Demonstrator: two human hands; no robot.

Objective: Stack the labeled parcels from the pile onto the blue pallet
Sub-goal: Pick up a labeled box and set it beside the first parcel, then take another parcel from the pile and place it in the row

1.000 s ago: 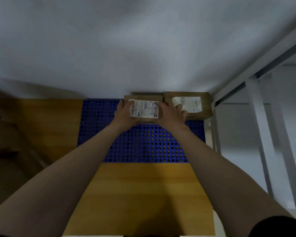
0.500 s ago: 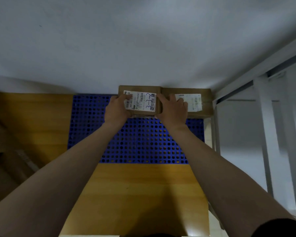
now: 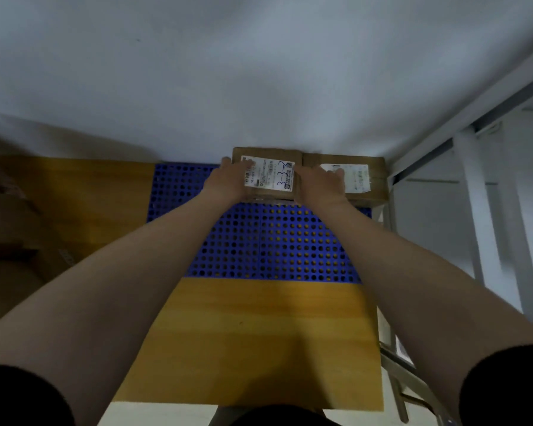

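A brown labeled parcel point(image 3: 270, 179) marked "3-3-3" sits at the far edge of the blue pallet point(image 3: 274, 241), against the wall. My left hand point(image 3: 230, 181) grips its left edge, thumb on the white label and fingers down the side. My right hand point(image 3: 319, 187) lies flat across the seam where this parcel meets a second labeled parcel point(image 3: 371, 182) standing on the pallet's far right corner; its fingers reach onto that parcel's label. The two parcels touch side by side.
The pallet lies on a yellow wooden floor point(image 3: 253, 339). Dim brown boxes of the pile point(image 3: 10, 229) sit at the far left. A white metal frame point(image 3: 486, 210) stands close on the right. A white wall point(image 3: 228, 87) is behind the pallet.
Both hands carried the "3-3-3" parcel farther back and set it against the wall beside the second parcel. My right hand slid over the seam onto the second parcel.
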